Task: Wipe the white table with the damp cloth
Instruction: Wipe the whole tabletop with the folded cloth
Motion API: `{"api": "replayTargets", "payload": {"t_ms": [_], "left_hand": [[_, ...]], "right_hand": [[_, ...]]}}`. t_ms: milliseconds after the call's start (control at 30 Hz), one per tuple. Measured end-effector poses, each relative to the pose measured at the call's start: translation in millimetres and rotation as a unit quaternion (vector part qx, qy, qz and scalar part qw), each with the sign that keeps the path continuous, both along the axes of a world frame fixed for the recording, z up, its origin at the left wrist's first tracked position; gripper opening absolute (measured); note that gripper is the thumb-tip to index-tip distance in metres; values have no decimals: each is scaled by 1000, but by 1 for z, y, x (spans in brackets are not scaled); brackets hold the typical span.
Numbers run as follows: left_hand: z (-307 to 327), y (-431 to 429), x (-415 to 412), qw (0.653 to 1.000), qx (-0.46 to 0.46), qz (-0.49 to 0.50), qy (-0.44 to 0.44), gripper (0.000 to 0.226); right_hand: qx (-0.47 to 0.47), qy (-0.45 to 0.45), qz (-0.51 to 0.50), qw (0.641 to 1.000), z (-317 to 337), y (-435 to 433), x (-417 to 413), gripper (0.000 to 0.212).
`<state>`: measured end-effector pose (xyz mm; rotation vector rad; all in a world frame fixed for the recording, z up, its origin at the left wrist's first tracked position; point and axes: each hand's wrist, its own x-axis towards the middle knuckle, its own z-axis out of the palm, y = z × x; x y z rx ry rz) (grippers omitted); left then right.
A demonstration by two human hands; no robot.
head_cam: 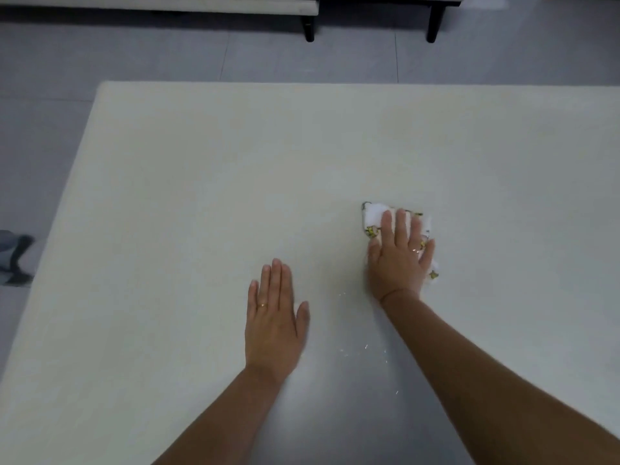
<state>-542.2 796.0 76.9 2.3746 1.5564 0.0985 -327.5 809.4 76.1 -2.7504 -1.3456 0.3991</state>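
Observation:
The white table (188,182) fills most of the view. A white cloth (374,216) with small yellow prints lies bunched on it, right of centre. My right hand (399,260) presses flat on top of the cloth, fingers spread, covering most of it. My left hand (273,320) rests palm down on the bare tabletop to the left, fingers together, holding nothing. A few small wet specks (365,347) glint on the table between my forearms.
Grey tiled floor (167,52) surrounds the table on the far and left sides. A pale bench or sofa with black legs (308,28) stands at the far edge of the view. A grey object (16,256) lies on the floor at the left.

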Motion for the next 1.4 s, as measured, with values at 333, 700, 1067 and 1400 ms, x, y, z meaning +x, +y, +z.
{"api": "replayTargets", "payload": {"t_ms": [333,700,1067,1400], "left_hand": [[-6,-1,-2,999,5,4,34,65],[6,-19,-2,1000,0,9,1,68],[0,-78,8,1000,-16,-15,9,61],[-2,-79,8,1000,-11,-17,17,65]], "right_hand": [[-12,-10,202,979,5,-62,-18,56],[21,-20,283,959,16,-110,-67,55],[15,1,194,981,14,-153,-94,62],[-4,-5,36,999,14,-180,-35,64]]}}
